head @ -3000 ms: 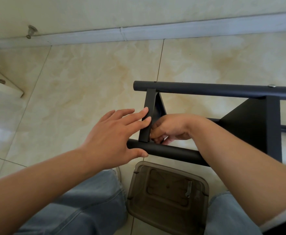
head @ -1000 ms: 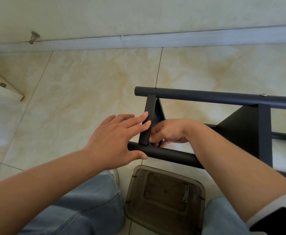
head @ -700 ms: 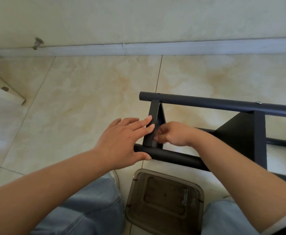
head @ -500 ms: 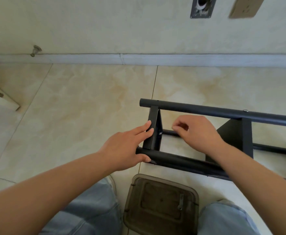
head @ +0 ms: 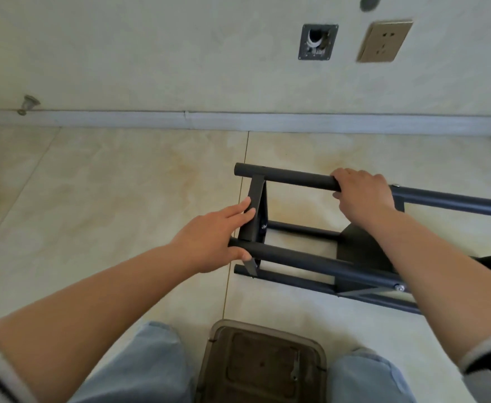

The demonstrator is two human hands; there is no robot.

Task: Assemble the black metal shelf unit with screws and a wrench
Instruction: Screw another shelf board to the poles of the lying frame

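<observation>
The black metal shelf frame lies on its side on the tiled floor, with a far tube [head: 290, 179] and a near tube [head: 311, 261]. A flat cross bracket [head: 254, 210] joins them at the left end, and a screw head [head: 263, 226] shows on its inner face. My left hand [head: 213, 241] rests with straight fingers against the bracket, its thumb on the near tube. My right hand [head: 363, 194] grips the far tube, fingers curled round it. A black shelf panel [head: 357, 248] sits partly behind my right forearm. No wrench can be made out.
A brown translucent plastic tray [head: 261, 365] lies on the floor between my knees, with a small metal piece [head: 296, 370] in it. The wall ahead carries a socket [head: 383, 40], an open wall box [head: 317, 42] and a doorstop [head: 28, 103]. Bare tile stretches to the left.
My right hand left the inner side of the bracket, rose and took hold of the far tube. My left hand kept its place. The view tilted up towards the wall.
</observation>
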